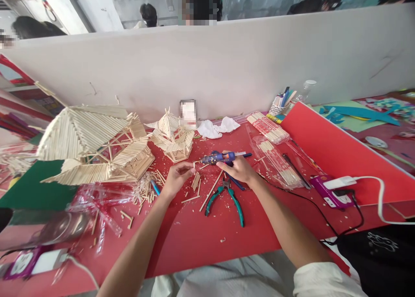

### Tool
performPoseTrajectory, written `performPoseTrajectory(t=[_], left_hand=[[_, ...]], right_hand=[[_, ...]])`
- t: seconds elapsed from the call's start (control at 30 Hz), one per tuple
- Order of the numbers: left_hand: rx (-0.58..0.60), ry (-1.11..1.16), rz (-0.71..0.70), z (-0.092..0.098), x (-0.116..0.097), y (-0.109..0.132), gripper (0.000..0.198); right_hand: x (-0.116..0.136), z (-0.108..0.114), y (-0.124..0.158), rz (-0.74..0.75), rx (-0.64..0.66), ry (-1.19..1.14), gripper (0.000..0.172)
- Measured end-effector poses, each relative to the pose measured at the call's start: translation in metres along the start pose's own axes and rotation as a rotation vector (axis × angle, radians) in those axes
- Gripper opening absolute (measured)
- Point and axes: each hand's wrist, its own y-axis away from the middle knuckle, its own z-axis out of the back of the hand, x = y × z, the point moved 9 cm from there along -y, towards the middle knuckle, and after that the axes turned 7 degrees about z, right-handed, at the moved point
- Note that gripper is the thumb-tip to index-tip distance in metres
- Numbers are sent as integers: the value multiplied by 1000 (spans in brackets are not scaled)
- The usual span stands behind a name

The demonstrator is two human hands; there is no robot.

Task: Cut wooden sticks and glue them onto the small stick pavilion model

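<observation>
1. Fingers of the left hand (177, 176), head view, are pinched on a small stick piece (194, 164); glue gun (220, 158) is gripped in the right hand (238, 169), nozzle aimed left. Piece and nozzle are held very near each other, mid-scene above the red table (188, 232); contact can't be told.
2. Step judged as gluing: piece should be held steady, fingertips kept off the nozzle, bead kept thin.
3. Pliers (237, 207) are left lying open on the near side, loose sticks (196, 181) between the hands; both could be snagged.
4. Black cable (304, 197) is run off right; slack should be minded.
5. Small stick model (175, 150) is stood far-left, large stick model (87, 132) further left; bumps to be avoided.
</observation>
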Motion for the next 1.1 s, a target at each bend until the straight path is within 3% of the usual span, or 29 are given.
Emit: performPoseTrajectory(t=[0.27, 1.1], left_hand=[[5, -54, 37, -2, -2, 2, 36], [-17, -65, 4, 3, -2, 1, 32]], right_hand=[[6, -1, -3, 71, 1, 54, 27], [-2, 0, -1, 26, -22, 3, 31]])
